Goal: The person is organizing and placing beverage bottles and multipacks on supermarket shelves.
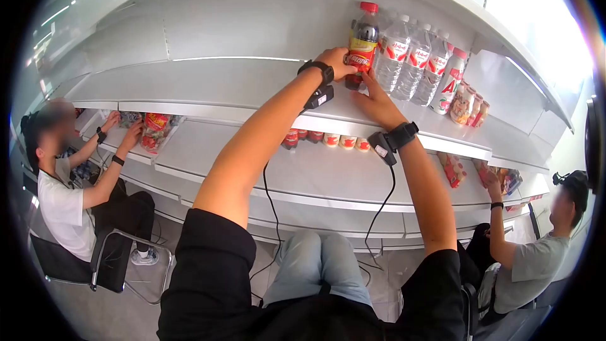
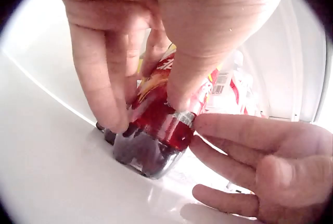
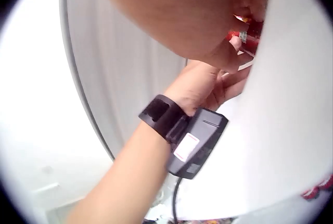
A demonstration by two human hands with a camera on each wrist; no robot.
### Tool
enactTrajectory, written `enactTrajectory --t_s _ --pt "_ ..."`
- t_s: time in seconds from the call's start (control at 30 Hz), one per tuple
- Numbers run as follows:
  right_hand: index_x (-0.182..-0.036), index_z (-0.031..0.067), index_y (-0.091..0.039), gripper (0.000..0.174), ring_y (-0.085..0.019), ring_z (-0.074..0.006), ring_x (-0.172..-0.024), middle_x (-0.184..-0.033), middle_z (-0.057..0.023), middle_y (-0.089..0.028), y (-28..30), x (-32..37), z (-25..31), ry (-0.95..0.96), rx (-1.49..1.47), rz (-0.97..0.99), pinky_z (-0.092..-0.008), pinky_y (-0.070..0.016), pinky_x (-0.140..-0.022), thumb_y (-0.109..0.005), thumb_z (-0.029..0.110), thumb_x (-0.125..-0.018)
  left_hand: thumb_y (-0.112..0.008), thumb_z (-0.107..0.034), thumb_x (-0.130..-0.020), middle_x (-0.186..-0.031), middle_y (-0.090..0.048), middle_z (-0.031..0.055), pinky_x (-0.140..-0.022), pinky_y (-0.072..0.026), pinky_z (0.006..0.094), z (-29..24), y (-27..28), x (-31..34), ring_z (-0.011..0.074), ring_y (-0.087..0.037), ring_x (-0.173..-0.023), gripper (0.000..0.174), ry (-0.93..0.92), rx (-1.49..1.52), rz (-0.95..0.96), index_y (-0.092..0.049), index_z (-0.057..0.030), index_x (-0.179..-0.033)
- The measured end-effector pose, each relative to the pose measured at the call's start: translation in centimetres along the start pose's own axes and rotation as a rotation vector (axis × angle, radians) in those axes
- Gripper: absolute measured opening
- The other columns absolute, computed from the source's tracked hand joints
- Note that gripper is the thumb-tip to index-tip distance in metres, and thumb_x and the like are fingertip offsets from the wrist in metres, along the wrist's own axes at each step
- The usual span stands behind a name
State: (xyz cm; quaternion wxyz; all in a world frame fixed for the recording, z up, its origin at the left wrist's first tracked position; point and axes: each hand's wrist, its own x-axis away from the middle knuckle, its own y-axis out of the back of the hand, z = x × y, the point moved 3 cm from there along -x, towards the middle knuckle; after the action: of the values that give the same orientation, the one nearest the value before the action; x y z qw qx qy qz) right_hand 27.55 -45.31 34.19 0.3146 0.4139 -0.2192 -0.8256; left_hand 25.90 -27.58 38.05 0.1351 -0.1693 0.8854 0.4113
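Observation:
A dark cola bottle (image 1: 363,50) with a red cap and a red-and-yellow label stands on the shelf, slightly tilted in the head view. My left hand (image 1: 334,63) grips it from the left, thumb on one side and fingers round the other. In the left wrist view, the bottle's dark base (image 2: 143,153) sits on or close over the white shelf. My right hand (image 1: 379,104) has its fingers extended, fingertips at the bottle's lower right side. Directly right of the bottle stand several clear water bottles (image 1: 393,57) with red-and-white labels.
Right of the water bottles are a white-and-red bottle (image 1: 449,82) and small bottles in packs (image 1: 466,104). The shelf's front edge (image 1: 429,142) runs under my forearms. Cables hang from both wrists. A person (image 1: 69,196) sits at left, another (image 1: 536,246) at right.

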Motion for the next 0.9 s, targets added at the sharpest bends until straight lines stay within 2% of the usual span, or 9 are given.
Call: enactTrajectory --t_s 0.13,0.27,0.6,0.63,0.73,0.77,0.8,0.87,0.9 --pt "-0.140 -0.0048 -0.034 0.066 -0.055 -0.0221 -0.103 -0.150 -0.0254 -0.025 -0.2 0.5 0.0 -0.023 -0.174 -0.010 -0.0307 -0.0446 -0.089 -0.061 0.025 -0.087 -0.073 -0.027 -0.080 -0.082 -0.068 0.0112 -0.059 -0.0533 0.0273 -0.7 0.1 0.3 0.0163 -0.066 -0.065 0.058 0.016 0.020 -0.008 -0.051 0.0010 -0.126" --pt "-0.137 -0.0071 -0.036 0.063 -0.055 -0.0249 -0.108 -0.146 -0.0249 -0.032 -0.2 0.1 -1.1 -0.038 -0.165 -0.087 -0.0324 -0.0456 -0.089 -0.061 0.023 -0.087 -0.073 -0.028 -0.080 -0.079 -0.068 0.0093 -0.059 -0.0535 0.0274 -0.5 -0.8 -0.3 0.0160 -0.066 -0.065 0.055 -0.016 -0.006 -0.030 -0.053 0.0012 -0.122" --pt "-0.127 -0.0063 -0.049 0.052 -0.057 -0.0294 -0.112 -0.127 -0.0228 -0.051 -0.2 0.1 -2.7 -0.006 -0.048 -0.351 -0.0342 -0.0477 -0.090 -0.064 0.018 -0.083 -0.074 -0.031 -0.079 -0.098 -0.068 0.0101 -0.057 -0.0543 0.0270 -1.3 -1.2 -0.1 0.0160 -0.066 -0.072 0.053 -0.013 0.058 -0.037 -0.054 -0.0012 -0.118" --pt "-0.126 -0.0059 -0.050 0.050 -0.059 -0.0285 -0.110 -0.123 -0.0217 -0.054 -0.3 0.1 -2.6 0.000 -0.015 -0.367 -0.0339 -0.0483 -0.089 -0.064 0.017 -0.084 -0.073 -0.033 -0.079 -0.101 -0.067 0.0096 -0.063 -0.0541 0.0268 -2.2 -0.7 0.8 0.0163 -0.066 -0.078 0.053 0.051 -0.021 -0.038 -0.054 -0.0032 -0.119" --pt "-0.121 -0.0037 -0.054 0.041 -0.064 -0.0227 -0.093 -0.105 -0.0143 -0.064 0.2 0.8 -1.0 0.000 -0.238 -0.330 -0.0308 -0.0514 -0.079 -0.062 0.016 -0.086 -0.076 -0.032 -0.074 -0.091 -0.068 0.0094 -0.068 -0.0531 0.0276 -2.9 0.7 2.4 0.0189 -0.066 -0.075 0.056 -0.241 -0.080 -0.332 -0.055 -0.0014 -0.116" --pt "-0.117 0.0000 -0.057 0.033 -0.064 -0.0148 -0.078 -0.091 -0.0064 -0.066 0.3 0.9 -1.0 -0.023 -0.410 -0.310 -0.0265 -0.0513 -0.067 -0.060 0.017 -0.088 -0.075 -0.033 -0.075 -0.091 -0.068 0.0086 -0.067 -0.0521 0.0267 -3.6 1.4 3.3 0.0177 -0.066 -0.077 0.054 -0.326 0.008 -0.297 -0.056 -0.0023 -0.116" --pt "-0.116 0.0013 -0.058 0.031 -0.063 -0.0132 -0.076 -0.090 -0.0056 -0.066 0.5 1.3 -0.6 -0.032 -0.455 -0.278 -0.0249 -0.0498 -0.064 -0.059 0.017 -0.089 -0.075 -0.034 -0.077 -0.091 -0.068 0.0078 -0.067 -0.0510 0.0259 -4.2 2.4 4.1 0.0165 -0.066 -0.079 0.053 -0.402 0.100 -0.262 -0.057 -0.0031 -0.115" --pt "-0.113 0.0039 -0.060 0.027 -0.062 -0.0098 -0.072 -0.089 -0.0041 -0.065 0.6 1.8 0.6 -0.046 -0.557 -0.196 -0.0218 -0.0468 -0.058 -0.057 0.018 -0.091 -0.063 -0.033 -0.089 -0.106 -0.065 0.0045 -0.075 -0.0477 0.0273 -9.4 5.5 11.5 0.0153 -0.062 -0.084 0.040 -0.397 0.356 0.025 -0.058 -0.0057 -0.118" --pt "-0.111 0.0051 -0.061 0.025 -0.061 -0.0091 -0.071 -0.089 -0.0037 -0.065 0.6 1.9 1.0 -0.064 -0.547 -0.173 -0.0207 -0.0449 -0.056 -0.056 0.020 -0.091 -0.059 -0.033 -0.091 -0.106 -0.065 0.0053 -0.078 -0.0474 0.0278 -11.6 7.5 14.9 0.0160 -0.062 -0.084 0.037 -0.520 0.353 0.006 -0.060 -0.0063 -0.117"
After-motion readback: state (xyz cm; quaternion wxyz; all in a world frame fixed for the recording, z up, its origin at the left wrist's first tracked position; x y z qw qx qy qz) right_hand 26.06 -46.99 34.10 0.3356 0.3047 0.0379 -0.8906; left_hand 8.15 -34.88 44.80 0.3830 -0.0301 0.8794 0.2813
